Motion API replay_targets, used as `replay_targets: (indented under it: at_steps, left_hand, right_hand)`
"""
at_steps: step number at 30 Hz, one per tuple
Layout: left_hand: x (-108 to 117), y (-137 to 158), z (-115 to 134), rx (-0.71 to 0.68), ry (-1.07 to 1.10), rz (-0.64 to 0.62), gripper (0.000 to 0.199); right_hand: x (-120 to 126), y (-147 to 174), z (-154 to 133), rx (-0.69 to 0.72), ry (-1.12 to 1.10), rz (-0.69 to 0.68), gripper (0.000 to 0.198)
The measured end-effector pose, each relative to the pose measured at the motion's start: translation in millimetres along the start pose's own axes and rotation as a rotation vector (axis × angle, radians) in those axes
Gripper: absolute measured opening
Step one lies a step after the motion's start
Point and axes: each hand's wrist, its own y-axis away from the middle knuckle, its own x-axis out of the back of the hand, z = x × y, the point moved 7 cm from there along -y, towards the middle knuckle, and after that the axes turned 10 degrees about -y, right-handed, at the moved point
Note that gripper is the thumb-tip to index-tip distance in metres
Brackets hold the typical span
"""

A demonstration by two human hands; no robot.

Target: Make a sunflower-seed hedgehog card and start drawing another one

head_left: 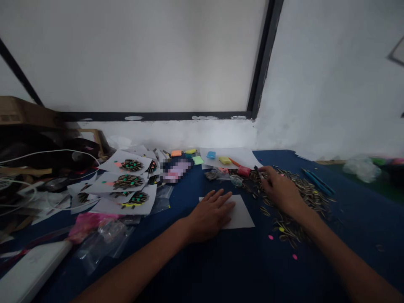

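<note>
The left hand [213, 214] lies flat, palm down and fingers loosely spread, gripping nothing, on a smooth, thin rectangle of white paper [241, 212], whose bare part shows just right of the fingers. The right hand [280, 189] is bent into a narrow pinch around a slim dark-ended tool [256, 168], too small and blurred to identify further. Around and beyond that pinch spreads a loose heap of striped sunflower seeds [303, 189], hard, pointed ovals in dark and pale bands, with stray ones nearer the paper. Just left of the pinch sits a lumpy red packet [243, 171]; nearer the wearer, below the right hand, lie two flat, petal-shaped pink pieces [270, 237]. Right of the right hand, beside the seeds, rest long, slender blue tweezers [318, 182]. Ahead of the left hand, soft-edged blocks show orange [176, 153], pale green [198, 160] and blue [211, 155], the last on a larger white sheet [252, 158]. Well left of the left hand, overlapping white cards [105, 164] bear rounded, bristly clusters of seeds dotted with green; below these, a crumpled pink plastic bag [91, 225] adjoins glossy, wrinkled clear bags [104, 248]. A matt, deep-blue tabletop [189, 273] lies beneath both hands.
</note>
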Motion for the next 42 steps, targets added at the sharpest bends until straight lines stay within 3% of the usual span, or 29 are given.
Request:
replay_targets:
  at_steps: [2,7,14,19,25,28,30,34,37,39,42]
  left_hand:
    - [3.0,1.8,1.8,0.027,-0.007,0.042,0.046]
    - [-9.7,8.8,-0.3,0.056,0.055,-0.050,0.059]
    - [-1.3,11.4,3.4,0.021,0.102,0.013,0.052]
    - [5.5,13.3,-2.6,0.152,0.137,0.029,0.055]
    - [-7.7,12.4,-0.7,0.089,0.079,-0.064,0.064]
    - [-7.0,13.0,-1.2,0.068,0.089,-0.046,0.061]
    - [-3.9,13.4,-2.1,0.063,0.122,-0.024,0.062]
    - [2.1,13.3,-8.2,0.146,0.161,0.047,0.062]
    - [-4.4,12.5,-5.8,0.150,0.105,0.004,0.065]
    - [-10.7,12.4,-3.3,0.134,0.074,-0.040,0.069]
    - [-13.9,12.8,-1.5,0.119,0.049,-0.062,0.070]
  right_hand:
    - [-1.5,1.1,-7.0,0.026,-0.187,-0.050,0.035]
    - [-13.7,8.5,-18.4,0.065,-0.631,-0.197,0.041]
    - [-31.6,12.8,-21.1,0.026,-0.937,-0.232,0.040]
    - [-40.3,17.4,-27.1,-0.021,-0.970,-0.260,0.033]
    - [-46.9,28.1,-40.9,0.032,-0.898,-0.390,0.029]
    - [-47.1,28.8,-41.8,0.061,-0.859,-0.383,0.047]
    - [-45.8,28.4,-41.7,0.067,-0.888,-0.377,0.052]
    - [-42.4,30.0,-44.5,0.043,-1.017,-0.427,0.034]
    - [-39.9,32.6,-50.2,0.066,-1.127,-0.461,0.033]
    - [-37.9,33.8,-52.9,0.131,-1.128,-0.410,0.031]
    - [-34.6,37.9,-53.8,0.275,-0.887,-0.179,0.022]
